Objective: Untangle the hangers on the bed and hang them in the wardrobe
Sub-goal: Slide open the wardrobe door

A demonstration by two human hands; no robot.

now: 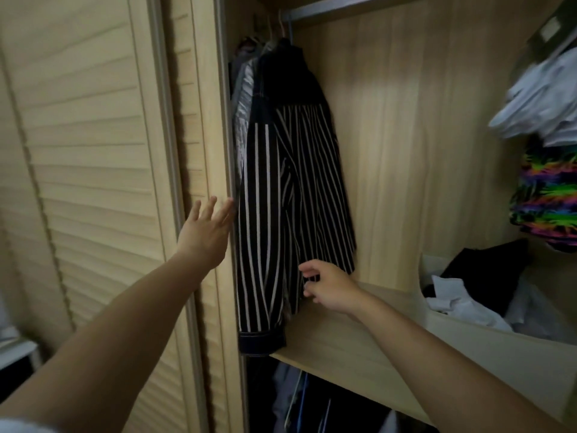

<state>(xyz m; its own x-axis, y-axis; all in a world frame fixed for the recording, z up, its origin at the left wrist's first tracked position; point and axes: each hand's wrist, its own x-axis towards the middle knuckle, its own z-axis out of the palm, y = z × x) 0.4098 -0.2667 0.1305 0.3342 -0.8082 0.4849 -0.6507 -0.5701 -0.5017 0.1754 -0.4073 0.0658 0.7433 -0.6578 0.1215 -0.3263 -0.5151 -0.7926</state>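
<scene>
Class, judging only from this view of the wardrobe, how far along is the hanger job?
Done: the wardrobe door stands open, and a striped shirt with other clothes hangs from the rail. In hand: nothing; the left hand touches the door edge, the right hand reaches toward the shirt. Left: no loose hangers show here; all still to hang.

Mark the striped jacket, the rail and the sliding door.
striped jacket point(290, 195): head view, on its striped sleeve.
rail point(337, 4): head view, on the metal bar at the wardrobe's top.
sliding door point(93, 151): head view, on its louvred slats.
</scene>
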